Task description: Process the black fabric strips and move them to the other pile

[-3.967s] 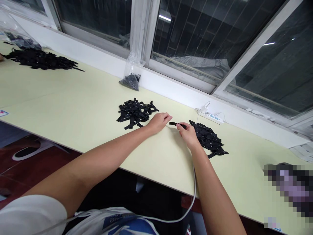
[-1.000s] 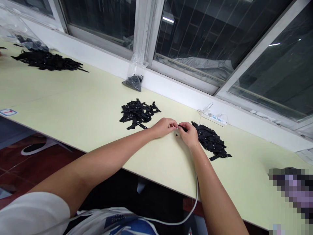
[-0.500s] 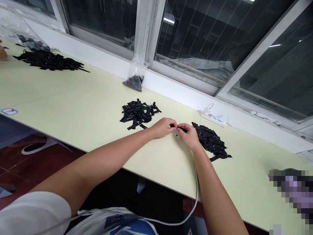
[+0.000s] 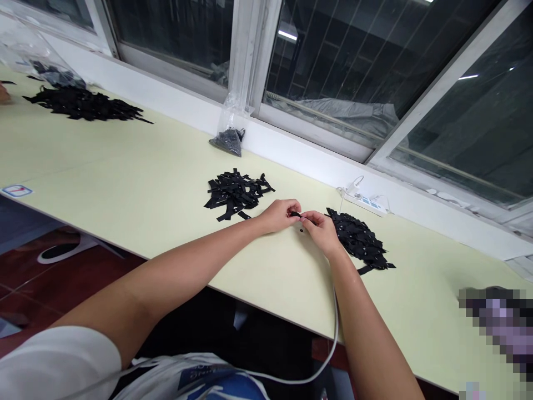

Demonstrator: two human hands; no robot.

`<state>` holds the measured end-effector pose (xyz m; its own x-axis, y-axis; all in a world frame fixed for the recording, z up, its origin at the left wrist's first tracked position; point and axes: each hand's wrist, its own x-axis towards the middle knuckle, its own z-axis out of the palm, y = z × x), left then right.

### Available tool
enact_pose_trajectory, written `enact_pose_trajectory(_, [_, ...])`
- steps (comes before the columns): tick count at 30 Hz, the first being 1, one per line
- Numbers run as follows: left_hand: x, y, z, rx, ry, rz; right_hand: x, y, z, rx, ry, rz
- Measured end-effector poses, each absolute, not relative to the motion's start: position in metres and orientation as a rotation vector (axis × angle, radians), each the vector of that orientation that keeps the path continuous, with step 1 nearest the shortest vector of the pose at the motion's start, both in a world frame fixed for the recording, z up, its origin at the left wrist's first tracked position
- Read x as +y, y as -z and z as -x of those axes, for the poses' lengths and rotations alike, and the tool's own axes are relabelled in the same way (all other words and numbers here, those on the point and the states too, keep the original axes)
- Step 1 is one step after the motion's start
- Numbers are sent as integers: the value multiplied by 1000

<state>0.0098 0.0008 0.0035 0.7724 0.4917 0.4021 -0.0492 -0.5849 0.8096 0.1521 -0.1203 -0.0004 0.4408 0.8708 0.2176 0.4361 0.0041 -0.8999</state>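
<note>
Between my two hands is a short black fabric strap (image 4: 295, 214), pinched at both ends above the table. My left hand (image 4: 280, 215) closes its fingertips on the strap's left part. On its other part, the thumb and fingers of my right hand (image 4: 321, 229) are pressed together. A small dark ring-like piece (image 4: 301, 230) lies on the table just below the fingertips. Left of my hands is a loose pile of black straps (image 4: 235, 191), some with small shiny spots. A denser pile of black straps (image 4: 360, 239) lies beside my right wrist.
The pale yellow table (image 4: 166, 183) runs along a windowed wall. Against the wall stand a clear bag of dark pieces (image 4: 228, 140) and a white power strip (image 4: 366, 204). A white cable (image 4: 335, 316) hangs near my right forearm. Another person's hand (image 4: 4, 94) shows far left, near another black pile (image 4: 83, 104).
My fingers have shifted slightly on the strap, and the right fingers cover it a little differently. At the far left, the other person's hand has moved slightly.
</note>
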Motion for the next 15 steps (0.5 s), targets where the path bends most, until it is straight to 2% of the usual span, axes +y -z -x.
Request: enact_pose_trajectory(15, [0, 0, -11, 332, -772, -2139, -120, 0, -151, -1112, -579, 1648])
